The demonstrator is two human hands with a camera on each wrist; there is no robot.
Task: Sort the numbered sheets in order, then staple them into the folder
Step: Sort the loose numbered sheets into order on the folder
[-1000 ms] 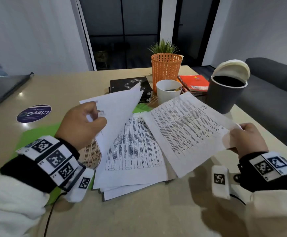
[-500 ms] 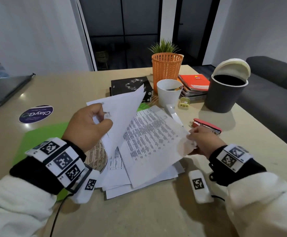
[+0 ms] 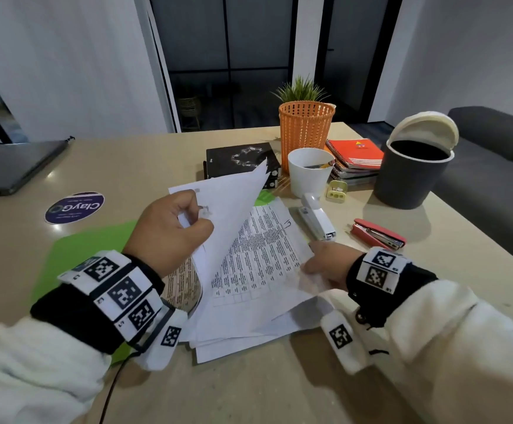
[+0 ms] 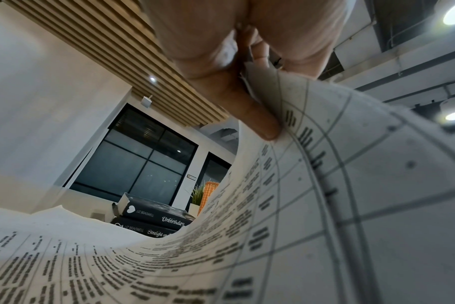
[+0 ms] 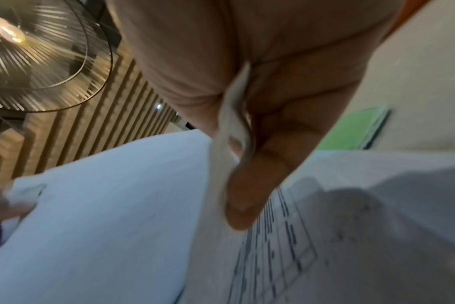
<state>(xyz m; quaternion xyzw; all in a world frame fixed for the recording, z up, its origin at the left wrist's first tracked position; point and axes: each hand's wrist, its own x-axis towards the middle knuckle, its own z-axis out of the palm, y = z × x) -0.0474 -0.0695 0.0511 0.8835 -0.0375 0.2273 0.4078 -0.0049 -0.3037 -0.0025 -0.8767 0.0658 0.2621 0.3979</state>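
Note:
A loose pile of printed sheets (image 3: pixel 249 313) lies on the green folder (image 3: pixel 74 255) at the table's middle. My left hand (image 3: pixel 172 231) pinches a few sheets (image 3: pixel 230 206) by their edge and holds them lifted and curled back; the left wrist view shows the thumb (image 4: pixel 249 111) on that paper (image 4: pixel 325 185). My right hand (image 3: pixel 328 264) pinches the right edge of a printed sheet marked with a handwritten number (image 3: pixel 264 249), lying over the pile. In the right wrist view the paper edge (image 5: pixel 234 127) sits between thumb and fingers.
A white stapler (image 3: pixel 316 218) and a red stapler (image 3: pixel 377 234) lie right of the pile. Behind stand a white cup (image 3: pixel 310 172), an orange basket (image 3: pixel 305 130), black books (image 3: pixel 239 160), notebooks (image 3: pixel 356 157) and a grey bin (image 3: pixel 411 172). A laptop (image 3: pixel 13 166) sits far left.
My right hand has carried its printed sheet from the right, leftward and down onto the pile. The staplers came into view. My left hand keeps its sheets lifted.

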